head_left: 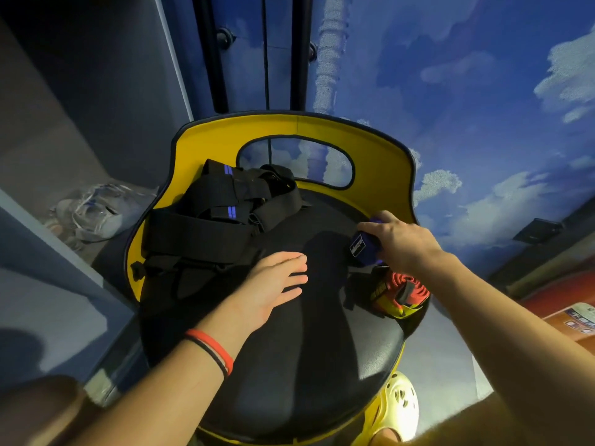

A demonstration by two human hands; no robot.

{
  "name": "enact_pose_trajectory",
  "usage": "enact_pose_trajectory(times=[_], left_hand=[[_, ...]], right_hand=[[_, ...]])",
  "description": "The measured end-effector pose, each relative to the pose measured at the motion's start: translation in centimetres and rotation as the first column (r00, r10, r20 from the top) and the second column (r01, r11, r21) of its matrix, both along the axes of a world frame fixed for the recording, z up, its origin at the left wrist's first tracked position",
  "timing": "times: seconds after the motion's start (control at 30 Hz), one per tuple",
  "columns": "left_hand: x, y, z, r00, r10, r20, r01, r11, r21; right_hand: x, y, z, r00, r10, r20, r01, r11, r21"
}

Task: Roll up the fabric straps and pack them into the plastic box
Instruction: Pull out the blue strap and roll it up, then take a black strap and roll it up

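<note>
A heap of wide black fabric straps point(206, 217) with blue stripes lies on the back left of a black chair seat point(299, 349). My left hand point(277, 281) rests flat on the seat just right of the heap, fingers straight. My right hand point(399, 239) grips a rolled purple strap point(362, 247) with a black label at the seat's right side. Just below it lies a rolled red and yellow strap point(399, 294) on the seat's right edge. No plastic box is in view.
The chair has a yellow backrest point(380, 162) with an oval cutout. Grey sneakers point(99, 210) lie on the floor at left. A yellow clog point(399, 403) is below the seat. The floor has a blue cloud-print carpet point(467, 123).
</note>
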State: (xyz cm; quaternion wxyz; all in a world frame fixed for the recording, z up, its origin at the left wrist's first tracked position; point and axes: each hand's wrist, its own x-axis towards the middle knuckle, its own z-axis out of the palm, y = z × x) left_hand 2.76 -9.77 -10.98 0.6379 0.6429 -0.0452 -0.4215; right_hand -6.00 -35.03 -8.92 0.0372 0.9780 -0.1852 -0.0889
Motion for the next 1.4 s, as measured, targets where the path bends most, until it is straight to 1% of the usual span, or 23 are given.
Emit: enact_pose_trajectory(times=[0.13, 0.2, 0.3, 0.4, 0.5, 0.53, 0.77, 0.97, 1.03, 1.2, 1.27, 1.33, 1.4], left_hand=[[-0.3, -1.0, -0.4, 1.000, -0.012, -0.005, 0.013, 1.000, 0.024], [-0.4, -1.4, -0.5, 1.000, -0.027, -0.006, 0.028, 0.999, 0.031], [-0.4, -1.9, -0.5, 0.999, -0.034, -0.009, 0.034, 0.999, 0.032], [-0.4, -2.1, -0.4, 0.999, -0.040, -0.015, 0.041, 0.999, 0.035], [-0.5, -2.1, -0.3, 0.998, -0.056, -0.017, 0.057, 0.997, 0.044], [-0.6, -2.0, -0.3, 0.998, -0.059, -0.016, 0.060, 0.997, 0.047], [-0.5, -1.1, 0.0, 0.997, -0.077, -0.015, 0.078, 0.996, 0.053], [-0.3, -0.7, 0.2, 0.997, -0.072, 0.009, 0.071, 0.996, 0.052], [-0.2, -0.6, 0.3, 0.997, -0.075, 0.018, 0.074, 0.996, 0.051], [0.1, -0.4, 1.0, 0.993, -0.068, 0.095, 0.060, 0.995, 0.085], [0.5, -0.2, 1.7, 0.987, -0.062, 0.149, 0.045, 0.992, 0.116], [1.1, 0.4, 2.6, 0.979, -0.054, 0.198, 0.025, 0.989, 0.146], [2.0, 1.2, 3.4, 0.964, -0.052, 0.262, 0.001, 0.982, 0.191]], right_hand=[[-0.1, -0.5, -0.2, 0.994, -0.093, -0.052, 0.094, 0.995, 0.027], [-0.1, -0.6, -0.1, 0.991, -0.119, -0.066, 0.119, 0.993, 0.009], [-0.3, -0.7, 0.0, 0.989, -0.124, -0.079, 0.119, 0.991, -0.066], [-0.5, -0.5, -0.2, 0.980, -0.155, -0.126, 0.152, 0.988, -0.036], [-0.7, -0.2, -0.4, 0.984, -0.125, -0.127, 0.111, 0.987, -0.115], [-0.7, -0.2, -0.3, 0.984, -0.124, -0.125, 0.109, 0.987, -0.117], [-0.4, 0.3, -0.3, 0.983, -0.110, -0.150, 0.105, 0.994, -0.040], [-0.2, 1.0, -0.5, 0.980, -0.181, -0.079, 0.182, 0.983, 0.005], [0.1, 1.8, -0.4, 0.988, -0.147, -0.040, 0.147, 0.989, -0.003], [1.0, 5.2, 0.2, 0.998, 0.031, 0.062, -0.033, 0.999, 0.030], [1.5, 6.5, 0.6, 0.994, 0.063, 0.090, -0.074, 0.990, 0.122], [2.0, 7.8, 1.0, 0.990, 0.081, 0.119, -0.108, 0.964, 0.244], [2.6, 8.8, 1.4, 0.981, 0.114, 0.155, -0.159, 0.932, 0.325]])
